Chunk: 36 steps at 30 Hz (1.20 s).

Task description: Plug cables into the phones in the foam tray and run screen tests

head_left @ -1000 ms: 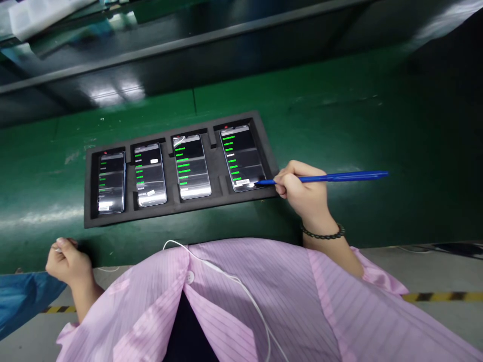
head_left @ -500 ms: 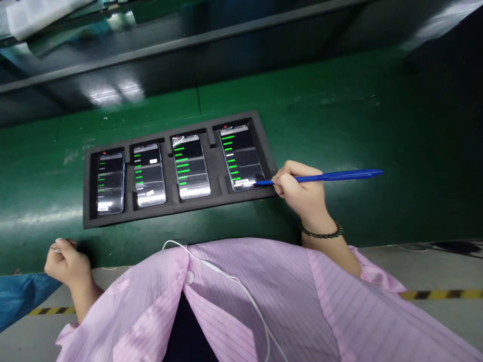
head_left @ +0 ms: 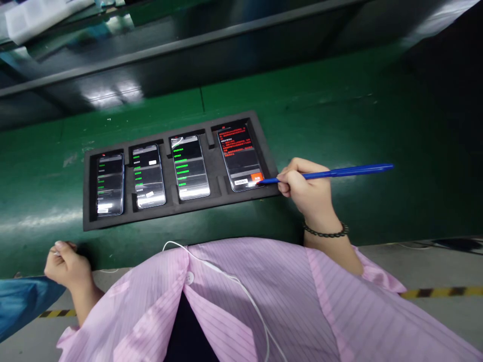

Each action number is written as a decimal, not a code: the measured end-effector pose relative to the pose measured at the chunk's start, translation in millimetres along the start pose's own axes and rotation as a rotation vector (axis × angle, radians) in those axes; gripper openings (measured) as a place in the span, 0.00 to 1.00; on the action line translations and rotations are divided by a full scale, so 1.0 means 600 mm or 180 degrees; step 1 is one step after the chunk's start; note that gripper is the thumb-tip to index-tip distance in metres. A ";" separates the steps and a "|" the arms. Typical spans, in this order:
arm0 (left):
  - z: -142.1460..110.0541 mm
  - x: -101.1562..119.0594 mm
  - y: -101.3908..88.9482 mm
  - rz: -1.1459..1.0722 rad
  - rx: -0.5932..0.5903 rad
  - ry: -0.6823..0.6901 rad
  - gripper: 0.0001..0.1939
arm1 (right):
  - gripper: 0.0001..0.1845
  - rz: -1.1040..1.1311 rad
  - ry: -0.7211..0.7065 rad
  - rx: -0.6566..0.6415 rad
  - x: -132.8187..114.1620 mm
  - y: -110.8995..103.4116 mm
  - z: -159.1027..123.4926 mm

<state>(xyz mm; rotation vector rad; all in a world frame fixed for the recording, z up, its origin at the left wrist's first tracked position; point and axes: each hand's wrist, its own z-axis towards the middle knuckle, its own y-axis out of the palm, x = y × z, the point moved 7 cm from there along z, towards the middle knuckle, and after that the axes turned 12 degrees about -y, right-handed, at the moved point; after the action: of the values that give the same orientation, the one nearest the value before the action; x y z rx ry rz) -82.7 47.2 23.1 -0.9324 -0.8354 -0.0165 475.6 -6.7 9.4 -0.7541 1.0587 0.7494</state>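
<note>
The right hand [head_left: 309, 188] grips a blue pen [head_left: 332, 173], fingertips pinched near its tip. The pen's long axis runs roughly parallel to the bench [head_left: 320, 125]'s near edge, tip toward the left end, tail toward the right. The tip is at an orange-red button in the near right corner of the rightmost smartphone [head_left: 237, 166]'s screen, below red text; I cannot tell whether it touches the glass.

That phone lies face up in the right-end compartment of a dark foam tray [head_left: 213, 171], whose long axis runs roughly along the bench. Three other smartphones [head_left: 188, 171], showing green text, fill the compartments leftward; all four have long axes running far edge to near edge. The left hand [head_left: 68, 264] is curled closed at the bench's near edge, toward its left end.
</note>
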 end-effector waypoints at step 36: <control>0.002 -0.006 0.003 -0.0081 -0.0032 -0.0058 0.16 | 0.14 -0.0328 -0.0251 -0.0290 -0.006 0.006 -0.001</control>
<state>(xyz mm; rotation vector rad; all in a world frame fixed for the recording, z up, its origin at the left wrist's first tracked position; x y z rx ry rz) -85.1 48.0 19.8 -0.9326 -0.8647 -0.0344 471.5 -5.8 11.8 -0.8441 0.9126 0.7369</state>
